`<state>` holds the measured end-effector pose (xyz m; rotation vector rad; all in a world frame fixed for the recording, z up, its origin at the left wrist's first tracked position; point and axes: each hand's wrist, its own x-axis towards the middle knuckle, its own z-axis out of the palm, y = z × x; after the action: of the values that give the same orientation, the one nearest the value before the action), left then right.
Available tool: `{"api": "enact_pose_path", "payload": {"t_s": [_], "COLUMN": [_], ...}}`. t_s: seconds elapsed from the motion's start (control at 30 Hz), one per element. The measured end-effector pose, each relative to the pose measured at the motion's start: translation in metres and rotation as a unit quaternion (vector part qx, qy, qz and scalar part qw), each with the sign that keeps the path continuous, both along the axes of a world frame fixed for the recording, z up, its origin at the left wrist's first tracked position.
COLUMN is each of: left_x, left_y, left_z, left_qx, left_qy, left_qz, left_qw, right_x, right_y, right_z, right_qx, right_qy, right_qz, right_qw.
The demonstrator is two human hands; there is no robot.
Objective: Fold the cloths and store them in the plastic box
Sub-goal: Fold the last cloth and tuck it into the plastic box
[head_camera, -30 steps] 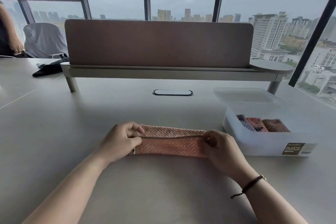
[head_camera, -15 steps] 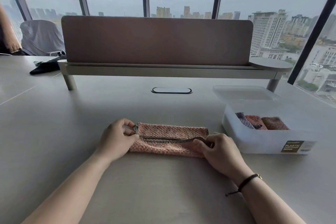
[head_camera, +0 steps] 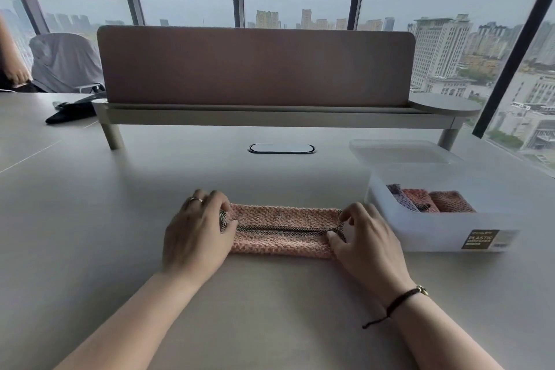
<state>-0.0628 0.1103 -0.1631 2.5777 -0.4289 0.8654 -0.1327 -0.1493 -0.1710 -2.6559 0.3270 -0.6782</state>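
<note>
Pinching both short ends at once, we held the pink knitted cloth (head_camera: 282,231) flat on the bench (head_camera: 90,219), our left hand (head_camera: 196,237) closed over its left end and our right hand (head_camera: 366,243) closed over its right end, fingers curled onto the fabric. The cloth lay as a narrow band, folded lengthwise with a dark seam line along its middle, its long axis running left to right between our hands. Just beside its right end stood the open plastic box (head_camera: 435,231), with three folded cloths (head_camera: 429,200) in a row inside and its lid (head_camera: 399,152) lying behind it. Our right hand was the nearer one to the box. We judged that the next fold should go end to end, left over right.
</note>
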Motion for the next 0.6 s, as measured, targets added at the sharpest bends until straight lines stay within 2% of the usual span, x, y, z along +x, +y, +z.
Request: {"api": "enact_pose_path", "payload": {"t_s": [0.1, 0.23, 0.43, 0.53, 0.6], "left_x": [-0.013, -0.018, -0.012, -0.002, 0.006], "left_y": [-0.012, -0.026, -0.023, -0.022, -0.023], "left_z": [-0.001, -0.015, -0.016, -0.017, -0.017], "left_qx": [0.065, 0.138, 0.122, 0.133, 0.130], "left_qy": [0.004, 0.022, 0.028, 0.109, 0.183], "left_qz": [-0.019, -0.027, 0.000, -0.019, -0.021], "left_qw": [0.998, 0.990, 0.992, 0.985, 0.974], "right_x": [0.002, 0.004, -0.001, -0.008, -0.013], "right_y": [0.006, 0.013, 0.012, 0.024, 0.036], "right_z": [-0.001, -0.006, -0.003, 0.002, 0.004], "right_qx": [-0.070, -0.132, -0.147, -0.168, -0.143], "right_qy": [-0.061, -0.026, -0.003, -0.009, -0.019], "right_qz": [0.060, 0.133, 0.138, 0.174, 0.232], "right_qw": [0.994, 0.982, 0.979, 0.970, 0.962]}}
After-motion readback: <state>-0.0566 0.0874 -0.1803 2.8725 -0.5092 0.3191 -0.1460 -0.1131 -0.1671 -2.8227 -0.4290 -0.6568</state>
